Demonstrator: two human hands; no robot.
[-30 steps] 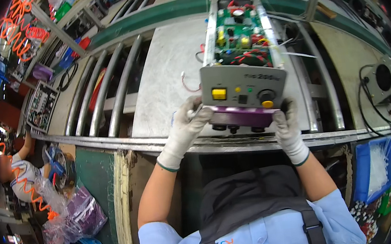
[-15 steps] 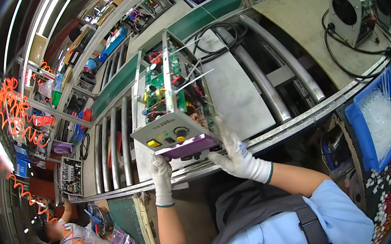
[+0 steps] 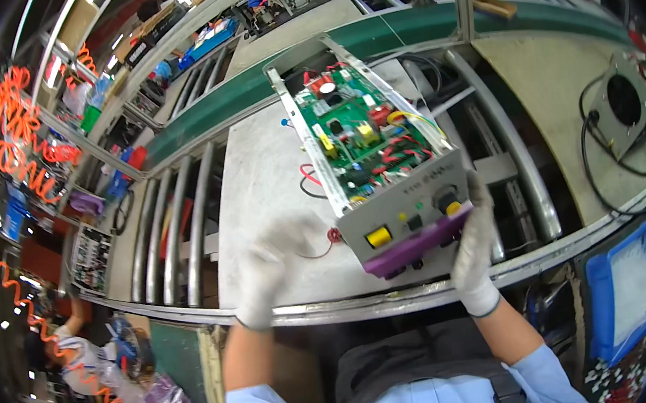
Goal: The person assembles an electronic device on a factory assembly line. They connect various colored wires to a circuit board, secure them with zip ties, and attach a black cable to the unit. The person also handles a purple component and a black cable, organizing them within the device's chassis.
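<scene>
An open metal-framed electronic device [image 3: 379, 136], its green circuit boards and wires exposed, sits on the pale work board at a slant. Its grey front panel [image 3: 399, 209] carries knobs and a yellow switch, with a purple strip along the lower edge. My gloved right hand [image 3: 474, 252] holds the right front corner, fingers along the side. Apart from the device, at its left, my gloved left hand [image 3: 271, 266] hovers over the board, its fingers smeared by motion. Beside those fingers lies a small red coil [image 3: 334, 236] with a thin lead.
The pale board [image 3: 250, 178] rests on a conveyor with metal rollers [image 3: 515, 158] to the right. A fan panel [image 3: 620, 103] with a black cable stands far right. A blue bin [image 3: 631, 287] holds white strips. Orange coiled hoses [image 3: 16, 131] hang left; a person [image 3: 79, 349] is at lower left.
The device has swung rightward and turned, baring the board at its left. My left hand has let go and moved off it; my right hand stays on its right corner.
</scene>
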